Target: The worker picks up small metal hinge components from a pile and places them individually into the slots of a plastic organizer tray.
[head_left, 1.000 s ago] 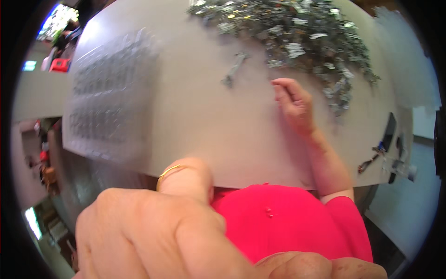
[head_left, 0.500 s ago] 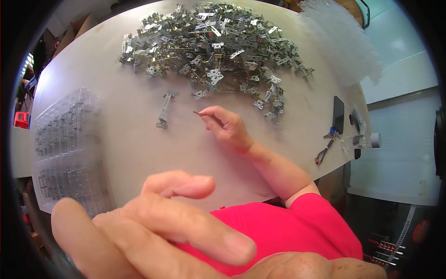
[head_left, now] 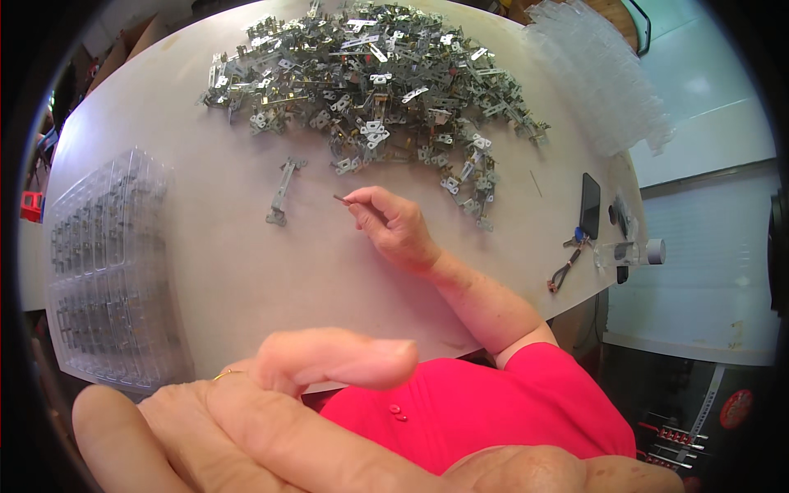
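My right hand (head_left: 396, 230) is over the middle of the table, thumb and forefinger pinched on a short, thin brownish pin (head_left: 339, 197). Large and close to the camera at the lower left is my left hand (head_left: 238, 419), a ring on one finger. Its fingers are spread, and nothing shows between them. A single long metal bracket (head_left: 282, 193) with wider ends lies on the table left of the pin, apart from both hands. Beyond my right hand rises a big heap of metal brackets (head_left: 370, 99), some with brass-coloured parts.
Clear plastic trays (head_left: 156, 177) holding rows of metal parts stand at the left. At the far right lie stacked clear plastic trays (head_left: 600, 74). Along the right edge are a thin wire (head_left: 536, 183), a phone (head_left: 590, 201), keys on a strap (head_left: 564, 269) and a clear bottle (head_left: 629, 253).
The view has shifted slightly. My left hand is lower in the picture, with one finger reaching further right. My right hand keeps its pinch on the pin, almost still over the table.
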A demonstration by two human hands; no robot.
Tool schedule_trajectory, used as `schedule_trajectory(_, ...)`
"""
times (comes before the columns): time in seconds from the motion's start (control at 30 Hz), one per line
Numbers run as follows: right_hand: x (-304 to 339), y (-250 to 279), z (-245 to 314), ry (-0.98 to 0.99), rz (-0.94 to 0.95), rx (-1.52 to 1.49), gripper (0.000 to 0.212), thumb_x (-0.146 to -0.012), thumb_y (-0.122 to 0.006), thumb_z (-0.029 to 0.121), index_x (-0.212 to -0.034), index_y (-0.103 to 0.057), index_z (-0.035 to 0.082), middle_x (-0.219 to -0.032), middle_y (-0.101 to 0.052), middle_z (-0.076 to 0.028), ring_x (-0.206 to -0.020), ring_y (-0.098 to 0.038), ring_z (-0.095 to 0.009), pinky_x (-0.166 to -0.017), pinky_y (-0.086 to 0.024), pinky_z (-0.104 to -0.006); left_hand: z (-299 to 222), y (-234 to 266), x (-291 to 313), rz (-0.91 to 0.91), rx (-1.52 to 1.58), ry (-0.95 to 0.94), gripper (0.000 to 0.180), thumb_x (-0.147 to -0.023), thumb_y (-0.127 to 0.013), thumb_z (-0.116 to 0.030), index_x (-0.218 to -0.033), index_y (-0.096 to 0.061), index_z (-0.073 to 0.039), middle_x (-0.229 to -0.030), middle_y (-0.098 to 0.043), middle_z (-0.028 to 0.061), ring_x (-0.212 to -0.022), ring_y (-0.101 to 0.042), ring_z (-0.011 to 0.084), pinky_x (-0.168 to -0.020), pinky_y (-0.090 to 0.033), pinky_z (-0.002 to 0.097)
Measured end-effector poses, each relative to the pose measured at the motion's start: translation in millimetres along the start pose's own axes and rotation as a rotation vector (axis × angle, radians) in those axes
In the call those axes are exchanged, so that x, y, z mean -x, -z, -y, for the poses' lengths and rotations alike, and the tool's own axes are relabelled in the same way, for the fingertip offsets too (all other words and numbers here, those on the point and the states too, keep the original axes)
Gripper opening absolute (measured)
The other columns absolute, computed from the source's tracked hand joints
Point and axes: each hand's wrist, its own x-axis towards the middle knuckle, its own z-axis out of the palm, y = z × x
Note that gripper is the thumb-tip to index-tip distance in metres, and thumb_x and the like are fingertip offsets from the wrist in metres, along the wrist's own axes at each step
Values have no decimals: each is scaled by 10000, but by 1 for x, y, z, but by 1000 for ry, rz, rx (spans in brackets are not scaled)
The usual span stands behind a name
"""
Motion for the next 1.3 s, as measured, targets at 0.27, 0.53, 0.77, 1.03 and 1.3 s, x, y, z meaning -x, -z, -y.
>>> schedule_trajectory(0.27, 2, 3, -5, -30, -55, -70, 111, -946, -634, 44, -1057, -641, 36, -778, -609, -7, -681, -536, -74, -605, -450, -244, 45, -45, -31, -966, -1097, 142, 266, -995, -485, -188, -1203, -517, -24, -965, -669, 144, -801, -576, 259, -902, -441, 525)
schedule_trajectory(0.53, 4, -1, 8, 10, -47, -20, 116, -941, -636, 38, -1057, -640, 35, -784, -616, -22, -678, -546, -84, -616, -464, -255, 52, -82, -54, -1158, -1455, -152, 244, -829, -683, -205, -1060, -608, -210, -954, -653, 37, -817, -566, 221, -737, -465, 402)
schedule_trajectory(0.77, 3, 1, -7, 22, -38, 3, 121, -968, -612, 48, -1081, -656, 47, -780, -601, 29, -693, -558, -49, -624, -463, -213, 91, -55, -38, -1024, -1473, -365, 288, -816, -672, -210, -1100, -624, -200, -945, -633, 67, -702, -538, 208, -622, -466, 367)
schedule_trajectory(1.03, -2, -5, 1, -28, -45, -23, 104, -945, -647, 56, -1048, -653, 41, -749, -606, -5, -658, -546, -68, -591, -453, -236, 97, -53, -12, -847, -1367, -403, 312, -825, -659, -213, -1134, -623, -186, -959, -633, 90, -664, -534, 213, -590, -461, 368)
schedule_trajectory(1.3, 0, 0, -8, 40, -72, 12, 103, -937, -652, 49, -1039, -661, 44, -767, -632, -11, -661, -562, -67, -589, -462, -239, 82, -32, -12, -571, -1292, -569, 338, -834, -647, -216, -1168, -622, -172, -973, -634, 114, -626, -530, 219, -557, -456, 369)
